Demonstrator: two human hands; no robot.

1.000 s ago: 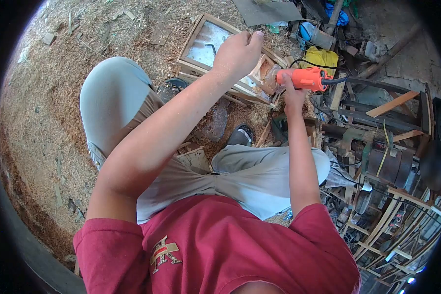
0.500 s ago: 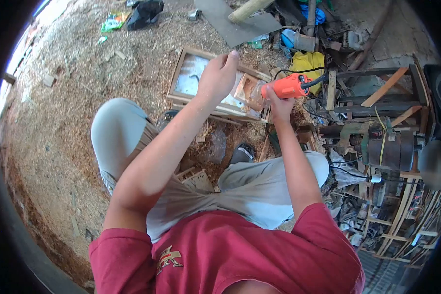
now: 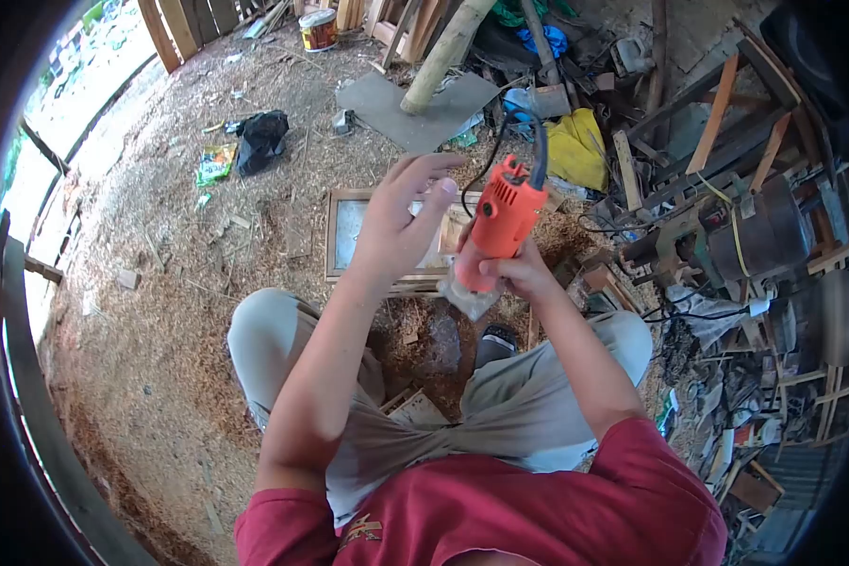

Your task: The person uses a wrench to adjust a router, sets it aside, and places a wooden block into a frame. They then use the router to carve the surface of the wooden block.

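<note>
Right hand (image 3: 526,274), head view: closed round an orange power tool (image 3: 502,222), its clear base (image 3: 472,300) just bodyward of the grip, dark cord (image 3: 541,160) at the far end. Left hand (image 3: 401,222): loosely open, holding nothing, left of the grip. Wooden tray (image 3: 331,236) partly hidden behind both.
</note>
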